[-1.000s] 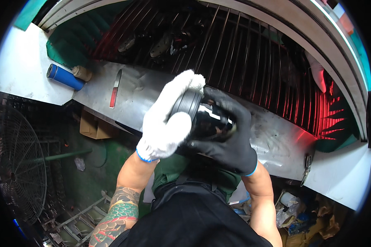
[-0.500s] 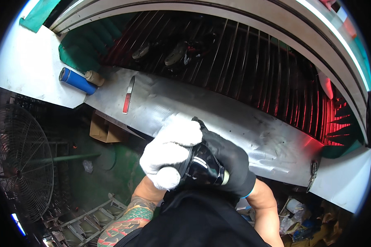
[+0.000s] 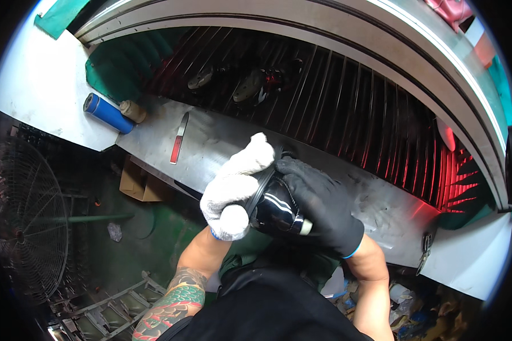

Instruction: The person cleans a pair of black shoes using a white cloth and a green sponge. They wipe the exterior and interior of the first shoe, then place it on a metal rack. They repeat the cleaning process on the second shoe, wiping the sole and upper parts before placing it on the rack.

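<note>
A glossy black shoe [image 3: 274, 206] is in front of me, above the metal ledge's near edge, with a dark sole edge along its left side and a pale piece at its near end. My left hand [image 3: 236, 190], in a white knit glove, is closed on the sole side. On the other side my right hand [image 3: 324, 199], in a black glove, holds the shoe with fingertips at its far end; that glove is partly blurred. The palm sides of both hands are hidden.
Beyond the metal ledge [image 3: 210, 131], a roller conveyor [image 3: 347, 102] runs under a curved hood, red-lit at the right. Dark shoes [image 3: 247, 85] lie on it. A red-handled knife [image 3: 179, 139] and blue cylinder [image 3: 108, 113] sit at left. A large fan [image 3: 25, 227] stands lower left.
My left hand's upper part has risen and stretched along the shoe's sole edge. My right hand has shifted slightly right and down, showing more of the shoe. The view has moved a little.
</note>
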The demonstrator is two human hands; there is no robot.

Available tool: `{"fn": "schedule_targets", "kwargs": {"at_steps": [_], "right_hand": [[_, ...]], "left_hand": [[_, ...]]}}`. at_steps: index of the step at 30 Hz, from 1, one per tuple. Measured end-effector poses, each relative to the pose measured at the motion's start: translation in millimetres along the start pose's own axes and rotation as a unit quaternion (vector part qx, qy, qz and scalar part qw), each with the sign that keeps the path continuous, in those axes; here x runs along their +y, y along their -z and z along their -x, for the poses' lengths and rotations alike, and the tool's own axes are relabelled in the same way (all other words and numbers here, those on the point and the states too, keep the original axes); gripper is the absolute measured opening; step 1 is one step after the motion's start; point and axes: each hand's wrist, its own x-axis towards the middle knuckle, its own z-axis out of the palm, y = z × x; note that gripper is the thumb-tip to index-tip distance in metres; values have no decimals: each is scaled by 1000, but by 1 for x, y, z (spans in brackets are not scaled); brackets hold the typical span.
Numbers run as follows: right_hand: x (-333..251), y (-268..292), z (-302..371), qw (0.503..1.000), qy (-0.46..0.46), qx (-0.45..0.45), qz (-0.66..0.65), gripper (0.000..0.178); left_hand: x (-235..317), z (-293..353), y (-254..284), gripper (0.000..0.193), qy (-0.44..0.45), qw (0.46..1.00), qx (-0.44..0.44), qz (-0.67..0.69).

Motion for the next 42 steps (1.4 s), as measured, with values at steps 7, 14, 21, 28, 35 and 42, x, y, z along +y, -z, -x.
{"fn": "schedule_targets", "kwargs": {"at_steps": [7, 14, 21, 28, 35, 42], "right_hand": [[-4, -72, 85, 754, -359, 236, -497, 111], [-41, -100, 135, 483, -515, 109, -700, 74], [-23, -54, 123, 723, -459, 7, -516, 80], [-37, -46, 116, 978, -166, -123, -16, 96], [-35, -38, 123, 974, -179, -137, -31, 93], [-13, -26, 126, 966, -184, -128, -130, 100]], "left_hand": [[28, 73, -7, 69, 187, 978, 79, -42], [65, 118, -20, 50, 565, 809, 115, -115], [33, 99, 11, 41, 461, 860, -48, -214], [-3, 113, 59, 65, 445, 821, 153, 323], [-6, 121, 52, 55, 507, 831, 53, 221], [7, 46, 14, 40, 440, 860, 22, 258]]}}
